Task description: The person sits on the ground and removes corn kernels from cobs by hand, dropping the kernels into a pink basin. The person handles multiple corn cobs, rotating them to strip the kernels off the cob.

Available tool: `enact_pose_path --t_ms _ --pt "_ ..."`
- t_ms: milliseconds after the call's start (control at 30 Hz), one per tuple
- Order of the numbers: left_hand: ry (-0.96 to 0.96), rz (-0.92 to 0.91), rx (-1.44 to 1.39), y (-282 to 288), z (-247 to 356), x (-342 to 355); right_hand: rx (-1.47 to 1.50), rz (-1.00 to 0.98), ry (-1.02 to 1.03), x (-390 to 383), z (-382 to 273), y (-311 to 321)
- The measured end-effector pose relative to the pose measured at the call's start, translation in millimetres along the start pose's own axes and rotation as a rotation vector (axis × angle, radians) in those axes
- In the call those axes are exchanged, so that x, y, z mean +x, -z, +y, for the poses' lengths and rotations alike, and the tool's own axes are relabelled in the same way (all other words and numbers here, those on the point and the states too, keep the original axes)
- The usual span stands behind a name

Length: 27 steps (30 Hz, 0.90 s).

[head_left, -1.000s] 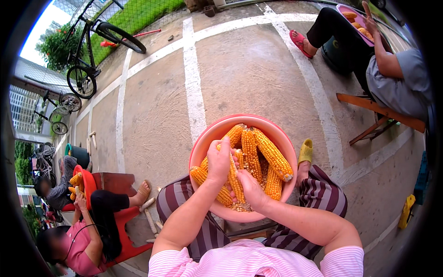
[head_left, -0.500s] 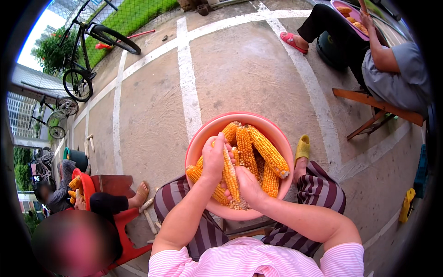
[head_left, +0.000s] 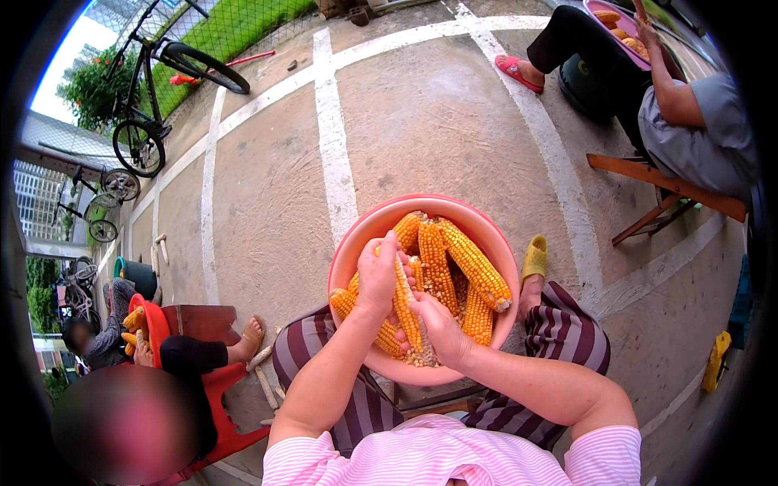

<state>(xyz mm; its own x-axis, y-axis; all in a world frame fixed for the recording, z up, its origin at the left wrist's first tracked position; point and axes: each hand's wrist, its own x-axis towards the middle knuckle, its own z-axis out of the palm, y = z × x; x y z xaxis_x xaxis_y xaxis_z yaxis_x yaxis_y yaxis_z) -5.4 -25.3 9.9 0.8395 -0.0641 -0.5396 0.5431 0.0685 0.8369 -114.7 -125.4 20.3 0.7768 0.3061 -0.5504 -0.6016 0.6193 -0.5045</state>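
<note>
A pink basin (head_left: 365, 233) sits between my knees with several yellow ears of corn (head_left: 474, 263) in it. Over its middle I hold a partly stripped corn cob (head_left: 408, 312), slanting, with bare pale patches showing along one side. My left hand (head_left: 378, 274) is closed around its upper part. Lower down, my right hand (head_left: 442, 330) is closed against the cob's right side, thumb pressed on the kernels. Loose kernels (head_left: 418, 357) lie at the basin's near side, below the cob. My palms hide part of the cob.
At far right a person (head_left: 697, 121) sits on a wooden chair (head_left: 664, 188) with a basin of corn. Two people are at left, near a red basin (head_left: 154, 320) of corn. Stripped cobs (head_left: 266, 389) lie by my left knee. Bicycles (head_left: 150, 97) stand at far left.
My right thumb has shifted slightly up along the cob. The left hand keeps its grip, and the whole view has shifted a little.
</note>
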Motion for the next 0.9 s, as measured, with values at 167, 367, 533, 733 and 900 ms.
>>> enact_pose_path --t_ms 167,367,533,733,900 --pt "0.006 0.007 0.012 -2.1 -1.5 -0.9 0.015 0.011 -0.016 1.6 4.0 4.0" --pt "0.001 0.014 0.016 -1.8 -6.7 -2.3 -0.019 0.017 -0.03 1.1 4.3 5.2" --pt "-0.006 0.009 0.029 -1.6 -7.8 -2.1 -0.048 0.025 -0.004 3.9 8.8 8.1" --pt "0.005 -0.001 -0.012 -2.0 -2.8 -1.6 -0.064 0.021 0.03 5.7 10.0 7.9" --pt "0.021 -0.056 -0.088 2.0 -1.3 1.0 -0.051 0.014 0.033 5.9 7.3 6.6"
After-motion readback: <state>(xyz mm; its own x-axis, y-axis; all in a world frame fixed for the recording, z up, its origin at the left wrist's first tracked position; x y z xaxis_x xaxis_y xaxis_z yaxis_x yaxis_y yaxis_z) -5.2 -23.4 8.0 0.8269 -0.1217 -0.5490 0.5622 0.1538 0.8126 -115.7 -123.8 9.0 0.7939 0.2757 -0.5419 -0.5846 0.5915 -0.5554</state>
